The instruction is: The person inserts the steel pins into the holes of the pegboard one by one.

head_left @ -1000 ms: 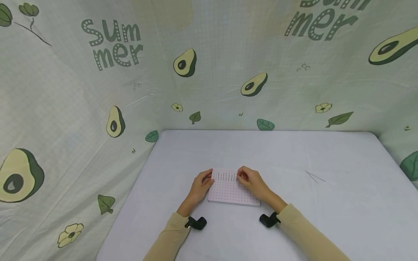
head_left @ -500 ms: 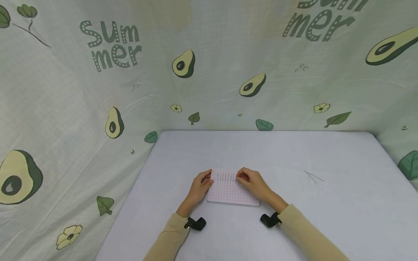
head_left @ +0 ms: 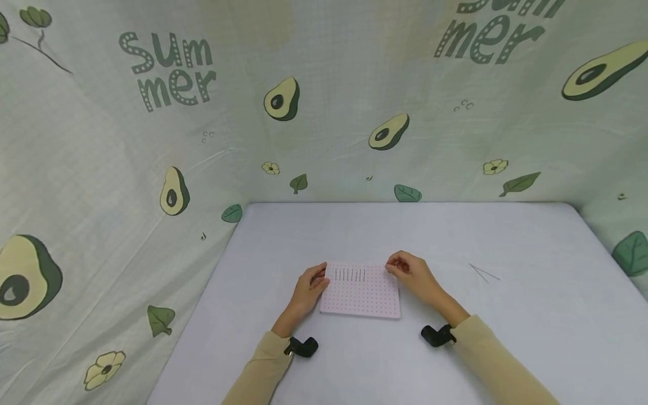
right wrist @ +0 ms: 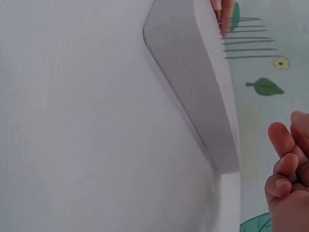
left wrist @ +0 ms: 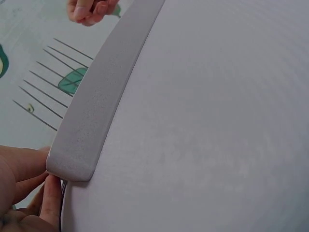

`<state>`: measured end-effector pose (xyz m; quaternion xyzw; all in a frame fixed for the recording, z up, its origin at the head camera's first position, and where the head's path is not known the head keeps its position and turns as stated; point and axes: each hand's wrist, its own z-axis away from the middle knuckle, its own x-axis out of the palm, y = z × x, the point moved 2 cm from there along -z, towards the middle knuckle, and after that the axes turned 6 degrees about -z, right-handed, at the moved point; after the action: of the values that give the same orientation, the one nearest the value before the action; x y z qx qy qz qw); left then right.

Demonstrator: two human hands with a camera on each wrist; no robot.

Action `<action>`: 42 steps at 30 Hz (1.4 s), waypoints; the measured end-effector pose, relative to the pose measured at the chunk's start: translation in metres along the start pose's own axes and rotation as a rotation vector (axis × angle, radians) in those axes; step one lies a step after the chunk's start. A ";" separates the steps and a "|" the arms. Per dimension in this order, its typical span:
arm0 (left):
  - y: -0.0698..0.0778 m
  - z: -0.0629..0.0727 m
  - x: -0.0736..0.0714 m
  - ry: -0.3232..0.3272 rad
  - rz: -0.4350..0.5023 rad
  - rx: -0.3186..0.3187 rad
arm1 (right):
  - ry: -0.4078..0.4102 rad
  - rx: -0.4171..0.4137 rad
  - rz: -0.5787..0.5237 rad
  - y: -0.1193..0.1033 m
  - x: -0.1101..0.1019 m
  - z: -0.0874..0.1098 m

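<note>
A pale pink board (head_left: 356, 298) dotted with small holes lies mid-table in the head view. My left hand (head_left: 305, 292) grips its far left corner, fingers and thumb at the edge. Several thin metal pins (head_left: 351, 275) stand upright in one row near the far edge; the left wrist view shows the pins (left wrist: 55, 79) side-on above the grey-looking board side (left wrist: 91, 101). My right hand (head_left: 416, 277) hovers by the far right corner of the board, fingers loosely curled. In the right wrist view nothing shows between the fingers of the right hand (right wrist: 289, 176).
Loose thin pins (head_left: 485, 272) lie crossed in a V on the white table (head_left: 506, 337), right of the board. A cloth (head_left: 324, 135) printed with avocados hangs behind and at the sides. Black wrist cameras (head_left: 304, 347) sit on both wrists.
My right hand has left the end of the pin row, moving right and slightly away to the far right corner. The left hand keeps its grip on the board.
</note>
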<state>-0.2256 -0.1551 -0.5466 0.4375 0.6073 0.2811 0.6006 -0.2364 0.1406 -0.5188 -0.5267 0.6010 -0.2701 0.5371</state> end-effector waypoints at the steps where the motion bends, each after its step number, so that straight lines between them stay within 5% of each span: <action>1: -0.005 -0.001 0.001 -0.002 -0.007 0.002 | 0.008 0.008 0.003 0.002 -0.004 0.001; 14: -0.006 -0.002 0.000 -0.004 -0.021 0.018 | 0.141 0.053 0.080 0.014 -0.064 0.017; 26: -0.006 -0.002 0.000 -0.007 -0.031 0.015 | 0.263 0.043 0.121 0.021 -0.101 0.038; 34: -0.004 -0.001 0.001 0.007 -0.040 0.026 | 0.361 0.108 0.214 0.032 -0.125 0.056; 42: 0.027 0.006 -0.004 0.000 -0.013 0.036 | 0.429 0.159 0.274 0.038 -0.137 0.068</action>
<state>-0.2148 -0.1473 -0.5218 0.4440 0.6153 0.2663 0.5944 -0.2041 0.2952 -0.5223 -0.3273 0.7437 -0.3468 0.4685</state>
